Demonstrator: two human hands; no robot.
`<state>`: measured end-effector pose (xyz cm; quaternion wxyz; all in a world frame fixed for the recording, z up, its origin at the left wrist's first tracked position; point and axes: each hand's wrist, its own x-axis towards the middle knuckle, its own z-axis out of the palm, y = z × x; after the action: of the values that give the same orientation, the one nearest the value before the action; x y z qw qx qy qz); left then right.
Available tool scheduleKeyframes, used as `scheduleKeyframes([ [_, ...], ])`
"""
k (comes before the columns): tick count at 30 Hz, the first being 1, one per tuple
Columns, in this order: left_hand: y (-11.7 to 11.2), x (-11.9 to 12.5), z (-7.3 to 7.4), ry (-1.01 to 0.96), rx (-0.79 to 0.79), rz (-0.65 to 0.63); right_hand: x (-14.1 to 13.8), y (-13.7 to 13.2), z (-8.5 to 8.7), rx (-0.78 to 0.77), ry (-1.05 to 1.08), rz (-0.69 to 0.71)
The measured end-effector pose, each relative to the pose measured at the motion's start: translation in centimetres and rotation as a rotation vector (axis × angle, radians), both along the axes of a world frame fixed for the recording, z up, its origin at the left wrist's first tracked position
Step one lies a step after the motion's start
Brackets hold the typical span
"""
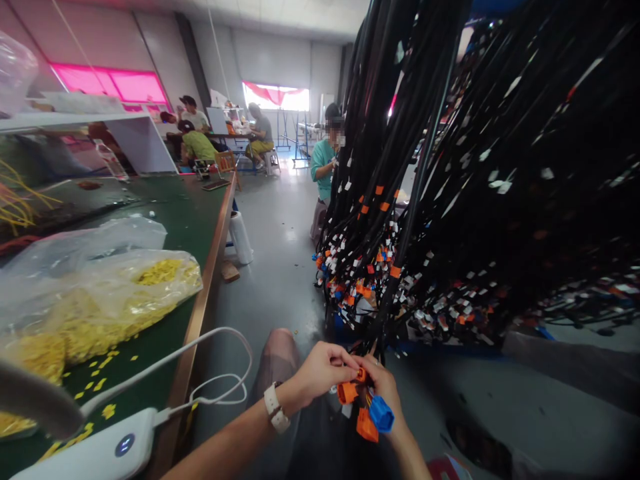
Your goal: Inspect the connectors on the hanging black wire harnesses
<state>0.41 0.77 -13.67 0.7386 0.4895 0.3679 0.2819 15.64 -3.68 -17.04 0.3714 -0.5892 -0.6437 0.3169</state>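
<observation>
My left hand (pixel 323 373), with a white watch (pixel 276 408) on its wrist, pinches a small orange connector (pixel 361 375) between thumb and fingertips. Beside it my right hand (pixel 384 385) closes round the end of a black wire harness (pixel 373 343), its fingers partly hidden behind the connectors. From this bundle hang a larger orange connector (pixel 347 393), another orange connector (pixel 367 425) lower down, and a blue connector (pixel 382 415) on coloured wires. Both hands are close together above my lap, almost touching.
A dense mass of hanging black harnesses (pixel 390 133) fills the right side. To the left, a green-topped table (pixel 175 230) bears a plastic bag of small yellow parts (pixel 115 327) and a white power bank (pixel 107 447) with a cable (pixel 215 333). A person in teal (pixel 323 160) and several others sit farther back.
</observation>
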Motion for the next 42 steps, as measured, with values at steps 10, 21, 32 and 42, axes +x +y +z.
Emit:
scheduleKeyframes([
  [10, 0.1, 0.0, -0.1, 0.095, 0.062, -0.002, -0.7, -0.1, 0.8, -0.038, -0.060, -0.058],
  [21, 0.0, 0.1, -0.3, 0.030, -0.004, 0.019, -1.0, -0.1, 0.8, -0.012, -0.027, -0.091],
  [32, -0.3, 0.3, 0.9, -0.066, -0.133, 0.087, -0.6, -0.1, -0.6, 0.034, -0.013, -0.089],
  [42, -0.5, 0.7, 0.5, -0.085, -0.152, 0.134, -0.4, 0.0, -1.0, 0.064, 0.008, -0.089],
])
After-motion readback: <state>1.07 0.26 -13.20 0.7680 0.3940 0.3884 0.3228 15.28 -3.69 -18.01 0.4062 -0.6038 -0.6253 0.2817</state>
